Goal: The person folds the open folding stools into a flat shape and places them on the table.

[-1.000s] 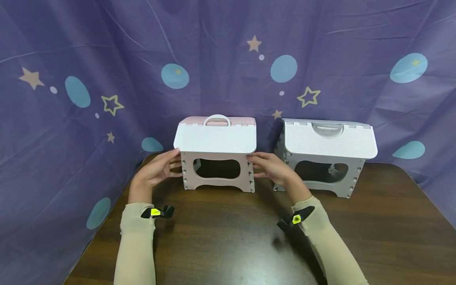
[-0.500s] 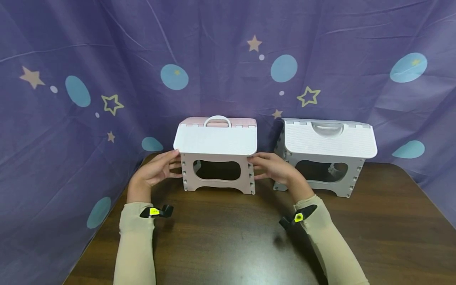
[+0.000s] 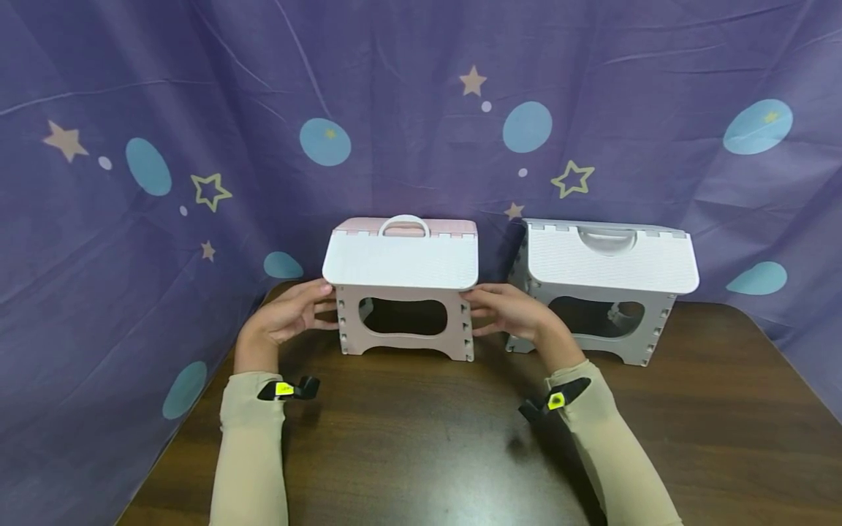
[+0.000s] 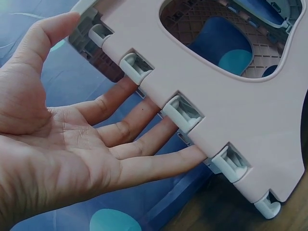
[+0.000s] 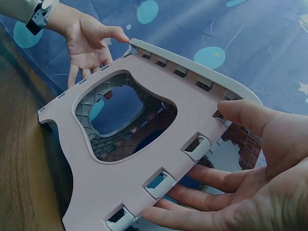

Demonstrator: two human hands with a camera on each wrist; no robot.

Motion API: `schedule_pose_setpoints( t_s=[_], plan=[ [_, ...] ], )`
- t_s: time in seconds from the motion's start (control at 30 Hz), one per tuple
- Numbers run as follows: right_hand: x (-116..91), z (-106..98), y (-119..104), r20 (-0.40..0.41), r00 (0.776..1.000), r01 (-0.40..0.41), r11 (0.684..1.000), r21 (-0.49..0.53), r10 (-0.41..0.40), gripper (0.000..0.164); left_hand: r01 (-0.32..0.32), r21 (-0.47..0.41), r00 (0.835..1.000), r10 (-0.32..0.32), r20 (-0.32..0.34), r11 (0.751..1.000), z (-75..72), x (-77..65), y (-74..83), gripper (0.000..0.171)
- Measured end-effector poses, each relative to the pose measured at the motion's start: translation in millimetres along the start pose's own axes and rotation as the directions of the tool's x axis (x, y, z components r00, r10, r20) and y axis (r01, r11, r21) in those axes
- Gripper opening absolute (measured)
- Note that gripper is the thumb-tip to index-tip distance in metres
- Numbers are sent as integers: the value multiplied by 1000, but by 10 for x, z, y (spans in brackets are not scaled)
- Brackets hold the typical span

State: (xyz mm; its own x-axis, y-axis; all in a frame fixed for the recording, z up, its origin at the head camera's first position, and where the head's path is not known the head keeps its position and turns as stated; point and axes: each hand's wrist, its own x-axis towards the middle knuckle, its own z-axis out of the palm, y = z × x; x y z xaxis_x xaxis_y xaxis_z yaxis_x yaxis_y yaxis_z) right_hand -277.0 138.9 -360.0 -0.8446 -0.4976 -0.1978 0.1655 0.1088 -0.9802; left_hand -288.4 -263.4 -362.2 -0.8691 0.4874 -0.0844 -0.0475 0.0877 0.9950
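A folding step stool (image 3: 401, 259) with a white top flap, a pink rear top and a white carry handle stands unfolded at the back of the table. My left hand (image 3: 289, 310) touches its left side, fingers extended along the hinge edge. In the left wrist view, the left thumb (image 4: 62, 26) reaches the seat's corner. My right hand (image 3: 509, 310) is on the opposite side. Its thumb (image 5: 236, 110) lies near the upper front corner, and straight fingers (image 5: 207, 180) touch the hinged edge. Some fingertips are hidden behind the panel.
A second folding stool (image 3: 612, 256), grey with a white front flap, stands just to the right, behind my right forearm. A purple patterned cloth (image 3: 421, 109) hangs close behind both stools. They stand on a dark wooden table (image 3: 408, 446).
The pink and white stool has shifted slightly toward me, with both hands staying at its sides. The view has drifted a little. The grey stool has not moved.
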Motion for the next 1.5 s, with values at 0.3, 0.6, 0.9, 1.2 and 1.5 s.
schedule_pose_setpoints(
  t_s=[0.3,0.6,0.9,1.2,1.5],
  plan=[
    [-19,-28,-7,29,1000,-9,1000,-13,9,56,17,18,999,-18,30,1000,-8,-28,-6,52],
    [-18,-47,2,40,999,-27,999,-34,29,58,45,24,998,-46,34,999,-9,-15,-18,54],
    [-24,-52,14,25,999,-47,997,-64,48,59,56,30,998,-57,34,998,-17,-3,-26,59],
    [-21,-47,5,14,998,-68,996,-66,69,58,76,35,996,-78,38,996,-12,9,-27,63],
    [-19,-31,18,-18,995,-94,993,-69,93,59,109,80,994,-108,-13,991,40,24,-40,65]
  ],
)
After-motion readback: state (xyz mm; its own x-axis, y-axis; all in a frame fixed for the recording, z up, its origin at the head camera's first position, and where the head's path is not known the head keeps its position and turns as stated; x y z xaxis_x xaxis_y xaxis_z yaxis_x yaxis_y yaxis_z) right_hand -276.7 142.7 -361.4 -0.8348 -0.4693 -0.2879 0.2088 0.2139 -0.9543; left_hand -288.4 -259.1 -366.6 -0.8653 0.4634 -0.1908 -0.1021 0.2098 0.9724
